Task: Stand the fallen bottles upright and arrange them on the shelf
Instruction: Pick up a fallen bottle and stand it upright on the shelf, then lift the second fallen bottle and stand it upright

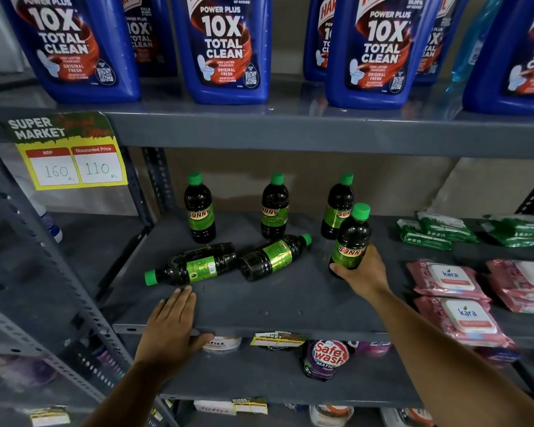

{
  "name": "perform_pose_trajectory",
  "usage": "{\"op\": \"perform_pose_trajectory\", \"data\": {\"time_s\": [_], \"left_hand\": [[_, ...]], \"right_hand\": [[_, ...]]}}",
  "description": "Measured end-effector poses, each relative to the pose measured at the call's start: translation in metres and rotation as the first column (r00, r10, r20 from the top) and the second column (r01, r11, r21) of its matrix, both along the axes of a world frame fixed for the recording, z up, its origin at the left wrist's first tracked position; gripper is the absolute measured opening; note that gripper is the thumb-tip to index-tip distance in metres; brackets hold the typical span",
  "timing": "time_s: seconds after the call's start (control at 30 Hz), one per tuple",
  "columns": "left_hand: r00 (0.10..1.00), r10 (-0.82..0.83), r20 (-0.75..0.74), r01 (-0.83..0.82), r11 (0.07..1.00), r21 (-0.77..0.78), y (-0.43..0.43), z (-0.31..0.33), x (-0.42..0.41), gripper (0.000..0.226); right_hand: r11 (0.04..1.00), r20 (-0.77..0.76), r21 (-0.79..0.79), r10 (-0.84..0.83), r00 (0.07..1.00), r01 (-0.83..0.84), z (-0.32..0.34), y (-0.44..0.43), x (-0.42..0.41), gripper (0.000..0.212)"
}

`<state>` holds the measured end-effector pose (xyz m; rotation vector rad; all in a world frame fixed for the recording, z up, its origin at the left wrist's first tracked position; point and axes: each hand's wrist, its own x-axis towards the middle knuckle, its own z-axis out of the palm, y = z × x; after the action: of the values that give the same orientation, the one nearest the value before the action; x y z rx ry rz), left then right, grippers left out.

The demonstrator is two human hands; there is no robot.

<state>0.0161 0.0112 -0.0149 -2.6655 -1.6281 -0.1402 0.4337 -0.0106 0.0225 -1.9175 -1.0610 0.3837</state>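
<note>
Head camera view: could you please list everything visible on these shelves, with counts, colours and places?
Upright bottles: three free-standing, dark with green caps, back of middle shelf.
Held bottle: one, same kind, upright.
Fallen bottles: two, lying mid-shelf.
Blue cleaner bottles: at least seven, top shelf.
Price tag: one, yellow, hanging from top shelf edge, left.
Green packets: several, right.
Pink wipe packs: several, right front.
Safewash pouch: one, purple, lower shelf.
Left hand: flat on shelf front edge.
Right hand: gripping held bottle.
</note>
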Motion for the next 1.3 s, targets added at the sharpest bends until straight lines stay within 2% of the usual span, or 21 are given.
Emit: {"op": "perform_pose_trajectory", "data": {"time_s": [0.13,0.2,0.27,0.3,0.33,0.4,0.47,0.5,0.53,0.57,0.6,0.63,0.67,0.7,0.73,0.8,0.93,1.03,1.17,1.23,1.3], "left_hand": [[1.0,-0.016,-0.003,0.016,1.0,0.001,0.0,0.0,0.0,0.102],[1.0,-0.021,-0.001,0.021,1.0,0.008,0.001,-0.001,-0.001,0.099],[1.0,-0.017,0.003,0.017,1.0,0.021,0.002,-0.005,-0.002,0.098],[1.0,-0.012,0.003,0.012,1.0,0.028,0.003,-0.007,-0.003,0.098],[1.0,-0.006,-0.006,0.006,1.0,0.03,0.004,-0.008,-0.003,0.099],[0.999,0.003,-0.033,-0.002,1.0,0.029,0.005,-0.009,-0.002,0.099],[0.999,0.021,-0.037,-0.02,0.999,0.027,0.004,-0.007,-0.002,0.101],[0.999,0.024,-0.034,-0.023,0.999,0.03,0.004,-0.006,0.0,0.102],[0.999,0.021,-0.035,-0.019,0.999,0.031,0.003,-0.005,-0.001,0.101],[0.999,0.012,-0.038,-0.011,0.999,0.03,0.003,-0.004,-0.001,0.1],[0.999,0.003,-0.046,-0.002,1.0,0.029,0.003,-0.004,-0.002,0.098],[0.998,-0.001,-0.058,0.003,1.0,0.022,0.002,-0.003,-0.002,0.096],[0.998,0.001,-0.069,0.0,1.0,0.009,0.001,-0.003,-0.003,0.095],[0.997,0.007,-0.075,-0.007,1.0,0.002,0.001,-0.003,-0.002,0.094],[0.997,0.012,-0.079,-0.012,1.0,0.002,0.0,-0.003,-0.001,0.094],[0.996,0.015,-0.087,-0.015,1.0,0.009,0.0,-0.001,0.0,0.094],[0.996,0.014,-0.093,-0.012,1.0,0.018,0.001,0.001,-0.001,0.093],[0.997,-0.002,-0.075,0.003,1.0,0.018,0.001,0.003,-0.002,0.093],[0.997,-0.009,-0.082,0.01,1.0,0.014,0.0,0.003,-0.002,0.093],[0.997,-0.004,-0.081,0.005,1.0,0.007,0.0,0.004,-0.003,0.094],[0.997,-0.001,-0.077,0.002,1.0,0.005,-0.001,0.004,-0.003,0.095]], "right_hand": [[1.0,-0.023,-0.013,0.004,1.0,-0.004,0.003,-0.002,-0.001,0.067],[1.0,-0.016,-0.011,-0.012,1.0,0.011,0.004,-0.006,-0.006,0.086],[0.986,0.131,0.072,-0.156,0.979,0.148,0.004,-0.013,-0.018,0.114],[0.973,0.25,0.162,-0.2,0.947,0.162,0.002,-0.017,-0.027,0.113],[0.97,0.36,0.224,-0.175,0.916,0.097,0.002,-0.02,-0.039,0.105],[0.965,0.498,0.196,0.055,0.865,-0.174,0.005,-0.018,-0.063,0.08],[0.913,0.556,0.024,0.326,0.764,-0.407,0.015,-0.001,-0.084,0.062],[0.89,0.552,-0.097,0.42,0.721,-0.445,0.022,0.01,-0.092,0.062],[0.886,0.498,-0.2,0.459,0.735,-0.418,0.027,0.021,-0.1,0.066],[0.903,0.367,-0.26,0.421,0.829,-0.344,0.032,0.033,-0.109,0.073],[0.927,0.151,-0.285,0.295,0.943,-0.244,0.036,0.043,-0.117,0.083],[0.944,-0.112,-0.299,0.108,0.988,-0.137,0.04,0.052,-0.124,0.095],[0.95,-0.344,-0.311,-0.071,0.936,-0.043,0.042,0.06,-0.131,0.104],[0.946,-0.493,-0.323,-0.186,0.85,0.02,0.042,0.068,-0.137,0.109],[0.937,-0.567,-0.345,-0.251,0.784,0.051,0.041,0.074,-0.142,0.114],[0.926,-0.621,-0.369,-0.309,0.72,0.08,0.038,0.085,-0.149,0.12],[0.907,-0.56,-0.404,-0.349,0.751,0.121,0.029,0.098,-0.149,0.124],[0.915,-0.618,-0.382,-0.356,0.701,0.128,0.024,0.101,-0.147,0.106],[0.926,-0.666,-0.37,-0.32,0.674,0.075,0.025,0.102,-0.148,0.06],[0.933,-0.689,-0.352,-0.314,0.653,0.078,0.027,0.1,-0.147,0.057],[0.938,-0.721,-0.333,-0.317,0.616,0.092,0.027,0.098,-0.147,0.063]]}}
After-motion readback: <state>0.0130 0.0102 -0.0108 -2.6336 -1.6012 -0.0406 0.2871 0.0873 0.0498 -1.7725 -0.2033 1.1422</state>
